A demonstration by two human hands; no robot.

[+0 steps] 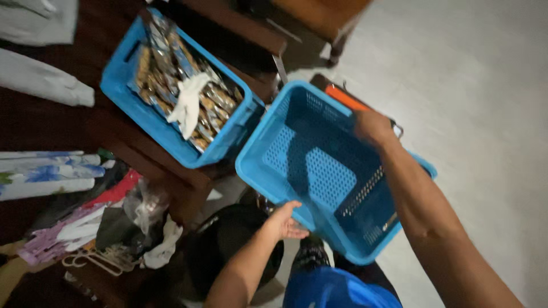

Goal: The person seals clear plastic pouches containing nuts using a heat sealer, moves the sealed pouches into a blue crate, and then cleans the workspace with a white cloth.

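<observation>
Empty blue crate point(319, 165): held tilted above the floor beside a packet-filled crate point(177, 85). Left hand point(285, 219) grips the near rim; right hand point(371, 125) clasps the far rim. Risk: the tilt may let it slip and knock its neighbour.

Dark wooden table point(57, 122) under a blue crate point(123, 85) of packets, white cloths point(43, 80), folded fabrics point(48, 177), hangers point(94, 259).
</observation>
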